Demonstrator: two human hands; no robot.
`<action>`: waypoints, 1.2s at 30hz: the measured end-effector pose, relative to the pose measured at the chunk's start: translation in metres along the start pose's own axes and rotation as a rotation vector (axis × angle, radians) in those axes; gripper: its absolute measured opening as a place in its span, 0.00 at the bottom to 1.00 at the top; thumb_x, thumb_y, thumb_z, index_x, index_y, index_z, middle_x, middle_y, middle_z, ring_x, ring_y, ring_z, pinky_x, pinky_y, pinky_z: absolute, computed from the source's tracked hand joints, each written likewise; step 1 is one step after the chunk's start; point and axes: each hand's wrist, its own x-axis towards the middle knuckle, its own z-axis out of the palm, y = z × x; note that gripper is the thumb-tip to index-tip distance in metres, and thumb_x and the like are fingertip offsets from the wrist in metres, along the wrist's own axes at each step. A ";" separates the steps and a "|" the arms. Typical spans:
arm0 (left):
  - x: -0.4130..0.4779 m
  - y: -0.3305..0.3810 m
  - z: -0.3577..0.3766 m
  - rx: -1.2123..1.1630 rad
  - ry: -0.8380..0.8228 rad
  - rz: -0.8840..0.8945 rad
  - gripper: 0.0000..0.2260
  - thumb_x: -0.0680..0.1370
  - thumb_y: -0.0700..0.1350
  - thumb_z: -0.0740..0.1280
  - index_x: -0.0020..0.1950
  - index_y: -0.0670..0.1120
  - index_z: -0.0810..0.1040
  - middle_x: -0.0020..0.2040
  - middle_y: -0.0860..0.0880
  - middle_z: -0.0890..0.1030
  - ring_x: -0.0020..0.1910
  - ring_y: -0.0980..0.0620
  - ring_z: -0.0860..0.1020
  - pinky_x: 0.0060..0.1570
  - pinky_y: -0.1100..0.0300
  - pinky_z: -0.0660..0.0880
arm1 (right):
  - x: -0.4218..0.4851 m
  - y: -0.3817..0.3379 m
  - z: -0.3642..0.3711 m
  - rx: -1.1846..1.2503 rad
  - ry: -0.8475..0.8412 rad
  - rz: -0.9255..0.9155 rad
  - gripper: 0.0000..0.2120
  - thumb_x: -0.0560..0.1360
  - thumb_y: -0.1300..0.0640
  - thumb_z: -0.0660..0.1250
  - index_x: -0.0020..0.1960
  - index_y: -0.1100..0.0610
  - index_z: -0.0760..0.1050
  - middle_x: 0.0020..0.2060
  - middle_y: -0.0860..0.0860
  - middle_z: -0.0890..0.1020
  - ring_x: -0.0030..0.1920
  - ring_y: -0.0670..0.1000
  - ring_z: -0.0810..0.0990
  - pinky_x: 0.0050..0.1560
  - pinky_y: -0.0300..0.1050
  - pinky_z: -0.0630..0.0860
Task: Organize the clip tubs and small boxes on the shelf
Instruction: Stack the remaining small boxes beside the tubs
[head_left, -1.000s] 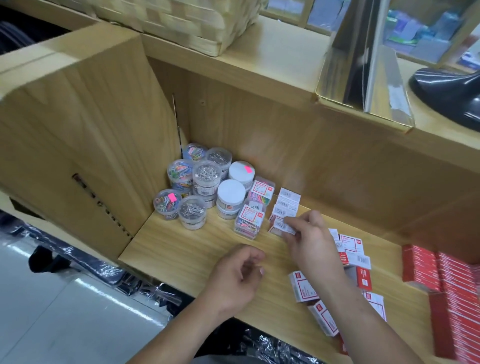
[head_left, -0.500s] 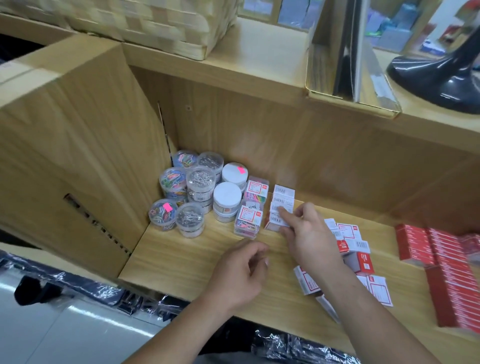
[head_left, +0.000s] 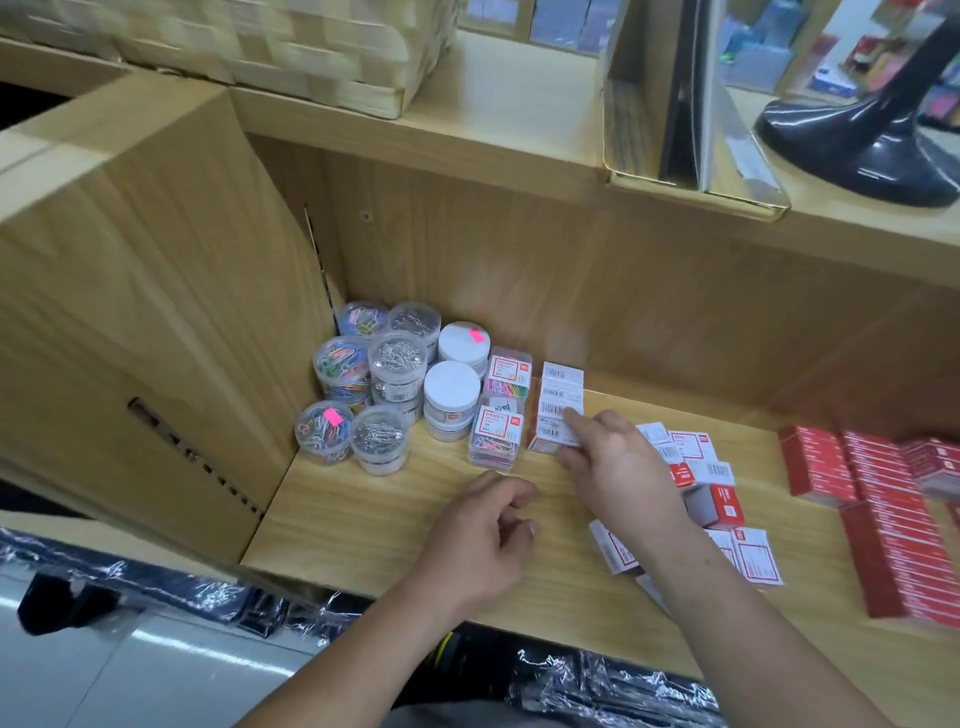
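Head camera, looking down into a wooden shelf (head_left: 384, 525) bay with a side panel on the left.

Your right hand (head_left: 618, 467) reaches forward to a short row of white barcode boxes (head_left: 562, 387) that runs from the back wall toward you. Its index finger lies across the top of the front box (head_left: 551, 435) and its thumb presses the near face, so the hand pinches that box. The other fingers are curled under.

Your left hand (head_left: 483, 540) sits over the shelf, just in front of the row and left of your right wrist. Its fingers are loosely curled and it holds nothing.

The clip tubs (head_left: 397, 364) stand clustered in the back left corner, some stacked. Several are clear and show coloured or silver clips, and two have white lids. Two carry pink stickers. Between the tubs and the white row stand clear rectangular clip boxes (head_left: 497, 427) with red-and-white labels, touching the row's left side.

To the right of your right hand, loose white-and-red small boxes (head_left: 712, 500) lie scattered at mixed angles. Further right, red boxes (head_left: 883, 525) sit in stacks.

On the ledge above rest a woven basket (head_left: 311, 47) and a glossy black stand (head_left: 872, 145).
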 end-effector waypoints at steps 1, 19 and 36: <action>0.000 0.000 -0.001 0.001 0.000 0.001 0.11 0.73 0.45 0.70 0.56 0.51 0.81 0.48 0.58 0.77 0.41 0.56 0.78 0.45 0.65 0.75 | -0.004 -0.001 -0.006 0.035 0.030 0.009 0.21 0.78 0.50 0.69 0.70 0.51 0.75 0.52 0.52 0.78 0.57 0.56 0.78 0.50 0.50 0.76; 0.023 0.040 0.062 0.154 -0.262 0.104 0.27 0.68 0.59 0.76 0.66 0.59 0.76 0.54 0.59 0.73 0.52 0.58 0.77 0.56 0.55 0.77 | -0.111 0.065 -0.045 0.442 0.121 0.286 0.06 0.75 0.60 0.74 0.50 0.53 0.86 0.39 0.40 0.82 0.42 0.36 0.78 0.37 0.27 0.70; 0.004 0.050 0.012 0.038 0.171 0.038 0.29 0.71 0.40 0.74 0.66 0.63 0.73 0.51 0.59 0.82 0.52 0.54 0.81 0.52 0.60 0.77 | -0.044 0.031 -0.035 0.386 -0.166 -0.163 0.14 0.72 0.56 0.76 0.55 0.44 0.81 0.45 0.41 0.79 0.42 0.42 0.78 0.47 0.43 0.75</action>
